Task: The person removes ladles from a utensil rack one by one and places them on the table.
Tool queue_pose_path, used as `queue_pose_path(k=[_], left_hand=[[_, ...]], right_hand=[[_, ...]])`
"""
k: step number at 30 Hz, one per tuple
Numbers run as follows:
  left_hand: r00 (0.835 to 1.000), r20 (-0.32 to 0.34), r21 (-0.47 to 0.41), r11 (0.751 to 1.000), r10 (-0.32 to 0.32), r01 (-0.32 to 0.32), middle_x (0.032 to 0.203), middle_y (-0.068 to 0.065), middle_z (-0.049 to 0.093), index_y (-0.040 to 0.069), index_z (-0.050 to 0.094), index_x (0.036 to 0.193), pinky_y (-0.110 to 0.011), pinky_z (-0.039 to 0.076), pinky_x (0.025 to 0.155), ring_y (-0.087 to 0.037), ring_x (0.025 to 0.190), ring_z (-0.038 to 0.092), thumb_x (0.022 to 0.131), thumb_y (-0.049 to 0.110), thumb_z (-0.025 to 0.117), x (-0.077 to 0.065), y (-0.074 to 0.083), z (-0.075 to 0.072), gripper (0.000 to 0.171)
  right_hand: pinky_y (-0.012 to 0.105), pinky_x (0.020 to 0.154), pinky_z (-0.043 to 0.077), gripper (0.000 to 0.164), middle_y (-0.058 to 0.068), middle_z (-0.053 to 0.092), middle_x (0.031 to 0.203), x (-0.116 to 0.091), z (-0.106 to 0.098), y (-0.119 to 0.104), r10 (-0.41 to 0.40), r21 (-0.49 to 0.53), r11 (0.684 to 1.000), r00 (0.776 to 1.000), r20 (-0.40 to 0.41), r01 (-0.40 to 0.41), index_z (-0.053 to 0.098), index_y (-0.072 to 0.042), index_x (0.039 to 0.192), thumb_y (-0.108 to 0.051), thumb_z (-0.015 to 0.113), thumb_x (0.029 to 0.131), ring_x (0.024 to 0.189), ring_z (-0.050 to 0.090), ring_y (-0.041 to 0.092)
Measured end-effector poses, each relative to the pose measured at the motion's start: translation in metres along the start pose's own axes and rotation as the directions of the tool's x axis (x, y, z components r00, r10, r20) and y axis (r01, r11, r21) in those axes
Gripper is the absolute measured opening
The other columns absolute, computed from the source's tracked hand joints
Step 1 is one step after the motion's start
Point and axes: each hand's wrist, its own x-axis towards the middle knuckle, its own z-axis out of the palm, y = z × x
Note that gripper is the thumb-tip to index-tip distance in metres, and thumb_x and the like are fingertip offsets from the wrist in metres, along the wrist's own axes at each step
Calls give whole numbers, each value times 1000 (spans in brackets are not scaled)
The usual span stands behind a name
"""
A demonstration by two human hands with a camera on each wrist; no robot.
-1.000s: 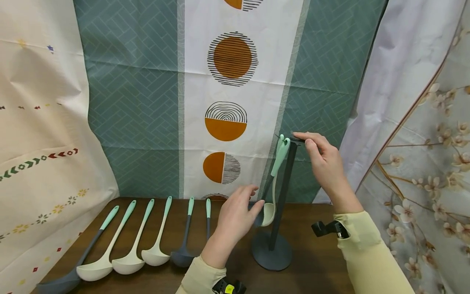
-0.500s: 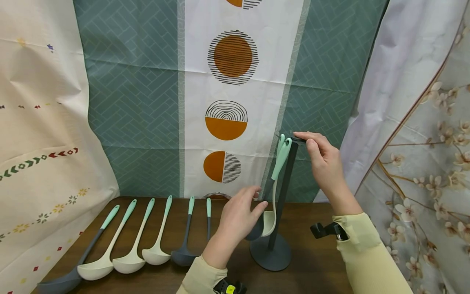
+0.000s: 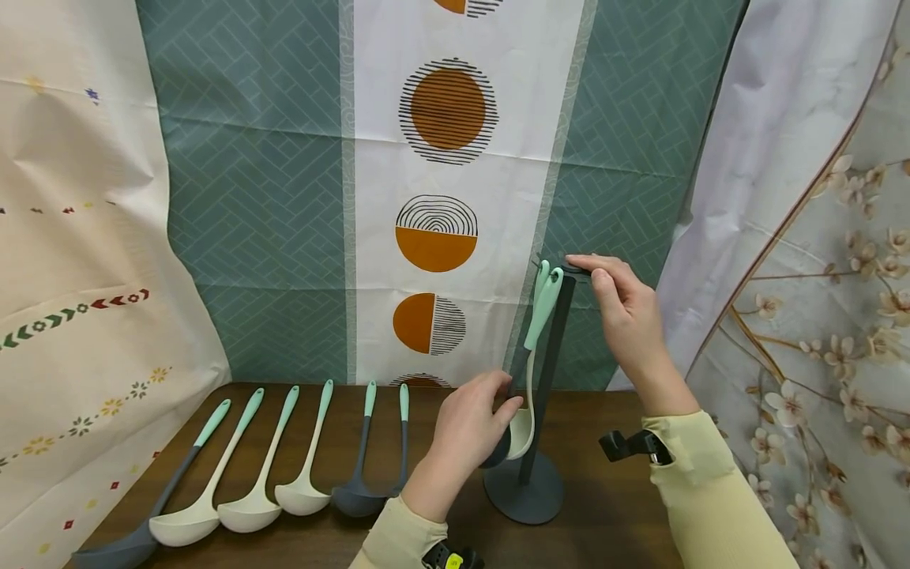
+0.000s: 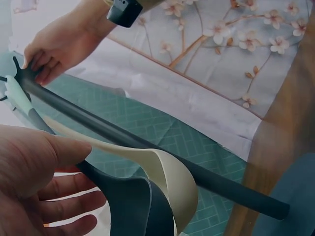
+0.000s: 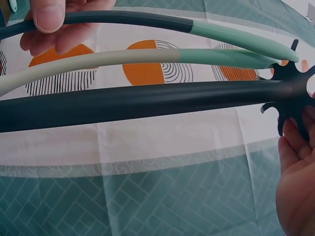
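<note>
A dark grey utensil stand (image 3: 550, 371) with a hooked top stands upright at the right of the table. Two mint-handled ladles hang from its hooks: a cream ladle (image 3: 523, 431) and a dark grey ladle (image 5: 133, 18). My left hand (image 3: 465, 423) pinches the dark ladle's shaft between thumb and fingers, just above its bowl (image 4: 133, 201). At the top, my right hand (image 3: 629, 312) holds the hooked crown (image 5: 293, 78) by its edge, fingers curled against it in the left wrist view. My left hand partly covers the dark ladle in the head view.
Along the left of the brown table (image 3: 597, 474) several more ladles lie in a row, some cream (image 3: 249, 510), some dark grey (image 3: 358, 494), handles pointing away. A patterned cloth (image 3: 270, 197) hangs behind, with a floral curtain (image 3: 817, 379) at the right.
The hanging ladles have shifted slightly, the dark bowl coming toward the front left. My left hand has moved a little right and closed onto the dark ladle's shaft. The right hand stays at the crown.
</note>
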Motion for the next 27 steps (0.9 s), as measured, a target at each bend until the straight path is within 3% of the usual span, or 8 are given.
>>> queue_pose_path(k=[5, 15, 27], left_hand=[[1000, -21, 1, 1000, 22, -22, 98, 3, 77, 14, 78, 112, -31, 55, 70, -14, 79, 67, 102, 24, 84, -1, -2, 0, 14], [999, -20, 1, 999, 39, -39, 100, 2, 79, 14, 80, 111, -31, 55, 70, -15, 81, 70, 101, 22, 84, -1, -2, -5, 13], [999, -9, 0, 999, 49, -49, 93, 5, 77, 15, 80, 106, -29, 52, 66, -11, 76, 67, 100, 21, 85, -1, 1, -8, 11]], right_hand=[[26, 118, 40, 33, 2, 72, 140, -1, 2, -1, 3, -3, 1000, 1000, -5, -3, 78, -15, 139, -20, 53, 118, 148, 54, 20], [26, 118, 41, 32, 3, 73, 138, -1, 6, -2, -29, 10, 1000, 999, -31, 30, 78, -12, 137, -15, 52, 118, 143, 56, 20], [24, 112, 42, 33, 2, 72, 138, -1, 9, -1, -17, -4, 1000, 999, -51, 17, 78, -13, 137, -18, 51, 118, 134, 59, 10]])
